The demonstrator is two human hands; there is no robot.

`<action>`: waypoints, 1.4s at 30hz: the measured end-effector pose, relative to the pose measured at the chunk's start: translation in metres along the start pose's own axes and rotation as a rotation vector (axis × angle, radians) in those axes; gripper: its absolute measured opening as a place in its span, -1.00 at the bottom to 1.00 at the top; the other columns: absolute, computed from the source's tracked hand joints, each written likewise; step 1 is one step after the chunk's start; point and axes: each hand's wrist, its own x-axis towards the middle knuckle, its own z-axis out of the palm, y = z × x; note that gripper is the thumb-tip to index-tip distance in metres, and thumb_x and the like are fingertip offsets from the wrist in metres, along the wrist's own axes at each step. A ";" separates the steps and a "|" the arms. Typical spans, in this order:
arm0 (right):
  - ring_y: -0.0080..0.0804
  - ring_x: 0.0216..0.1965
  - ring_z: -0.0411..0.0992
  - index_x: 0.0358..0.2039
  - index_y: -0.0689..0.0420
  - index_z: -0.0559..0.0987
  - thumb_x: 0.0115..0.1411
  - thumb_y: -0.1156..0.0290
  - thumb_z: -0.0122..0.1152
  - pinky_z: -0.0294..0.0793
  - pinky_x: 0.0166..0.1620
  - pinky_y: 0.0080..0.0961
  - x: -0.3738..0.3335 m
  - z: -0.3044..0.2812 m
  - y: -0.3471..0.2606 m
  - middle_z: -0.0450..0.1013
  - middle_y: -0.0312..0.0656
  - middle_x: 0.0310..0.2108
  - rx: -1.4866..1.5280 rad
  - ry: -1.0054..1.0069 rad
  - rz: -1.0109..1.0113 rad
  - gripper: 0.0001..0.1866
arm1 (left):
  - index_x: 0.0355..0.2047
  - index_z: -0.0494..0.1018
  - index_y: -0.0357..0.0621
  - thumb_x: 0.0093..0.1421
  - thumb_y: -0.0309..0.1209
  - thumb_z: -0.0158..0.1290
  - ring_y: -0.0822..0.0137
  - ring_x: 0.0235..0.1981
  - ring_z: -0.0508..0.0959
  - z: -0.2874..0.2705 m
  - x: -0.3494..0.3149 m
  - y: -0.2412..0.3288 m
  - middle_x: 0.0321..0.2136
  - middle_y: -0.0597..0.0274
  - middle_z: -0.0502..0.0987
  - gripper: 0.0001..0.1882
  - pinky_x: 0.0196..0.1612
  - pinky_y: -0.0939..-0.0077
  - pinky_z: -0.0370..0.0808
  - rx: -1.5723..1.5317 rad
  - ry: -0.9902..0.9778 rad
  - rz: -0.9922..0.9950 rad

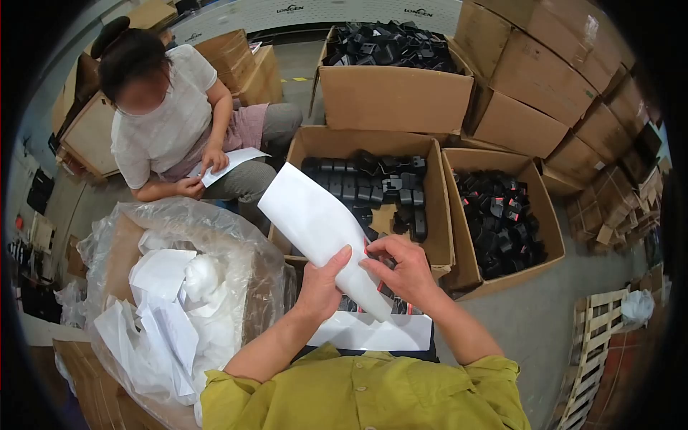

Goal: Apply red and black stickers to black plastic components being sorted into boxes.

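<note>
My left hand (322, 285) grips a curled white sheet (308, 211) in front of me, its thumb lying on top. At the sheet's right edge, my right hand (407, 266) is closed in a pinch. A small red strip (365, 246) shows beside its fingertips; whether the fingers hold it I cannot tell. Below both hands, another white sheet (376, 332) lies flat near my body. Dark parts with red marks (408, 308) show just beyond it, partly covered by my hands and the held sheet.
A plastic-lined box (118, 269) with crumpled white paper stands left. Ahead are cartons of black plastic parts (337, 179), (390, 46), and a carton (548, 208) of black-and-red parts. A co-worker (168, 118) sits far left with a white sheet. Stacked boxes (541, 72) and a pallet (591, 351) stand right.
</note>
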 end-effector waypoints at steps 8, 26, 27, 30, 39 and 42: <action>-0.69 -0.58 0.32 -0.45 0.26 0.49 0.05 0.42 0.09 0.32 -0.52 -0.68 -0.002 -0.008 0.000 0.41 -0.28 -0.61 0.410 -0.088 0.282 -0.85 | -0.08 0.21 -0.27 0.06 -0.39 0.03 0.32 -0.19 0.39 0.004 -0.004 0.001 -0.21 0.16 0.36 -0.57 -0.14 0.41 0.38 0.080 -0.051 0.020; -0.71 -0.55 0.27 -0.57 0.21 0.50 -0.06 0.41 0.10 0.29 -0.48 -0.71 -0.002 -0.050 0.056 0.35 -0.42 -0.64 0.394 -0.553 0.576 -0.88 | -0.12 0.24 -0.27 0.03 -0.29 0.07 0.43 -0.43 0.42 -0.038 -0.055 -0.029 -0.37 0.20 0.41 -0.54 -0.43 0.56 0.39 0.367 0.000 -0.260; -0.72 -0.59 0.26 -0.59 0.20 0.49 -0.07 0.42 0.10 0.28 -0.50 -0.70 -0.006 -0.052 0.066 0.34 -0.42 -0.66 0.355 -0.643 0.543 -0.89 | -0.12 0.29 -0.24 0.03 -0.25 0.07 0.46 -0.45 0.42 -0.045 -0.074 -0.011 -0.41 0.20 0.44 -0.55 -0.41 0.56 0.39 0.698 -0.134 -0.530; -0.68 -0.65 0.27 -0.59 0.20 0.49 -0.07 0.43 0.06 0.30 -0.53 -0.65 -0.031 -0.043 0.099 0.33 -0.39 -0.70 0.158 -0.862 0.316 -0.89 | -0.30 0.43 -0.21 0.04 -0.21 0.04 0.40 -0.45 0.47 -0.061 -0.085 0.024 -0.45 0.22 0.50 -0.67 -0.36 0.52 0.39 1.158 -0.540 -0.451; -0.27 -0.57 0.39 -0.55 0.23 0.49 -0.11 0.41 0.04 0.35 -0.46 -0.49 -0.046 -0.025 0.089 0.40 -0.08 -0.60 -0.043 -0.471 0.068 -0.84 | -0.17 0.30 -0.16 0.11 -0.29 -0.07 0.12 -0.14 0.36 -0.078 -0.018 -0.063 -0.22 0.09 0.37 -0.70 -0.13 0.35 0.32 1.861 -0.805 0.176; -0.26 -0.62 0.38 -0.58 0.25 0.46 -0.10 0.52 0.02 0.35 -0.49 -0.48 -0.048 -0.041 0.058 0.37 -0.09 -0.65 -0.074 -0.142 0.270 -0.92 | -0.20 0.31 -0.18 0.13 -0.31 -0.11 0.08 -0.16 0.37 -0.050 -0.017 -0.053 -0.23 0.07 0.38 -0.73 -0.12 0.34 0.33 1.491 -0.591 0.373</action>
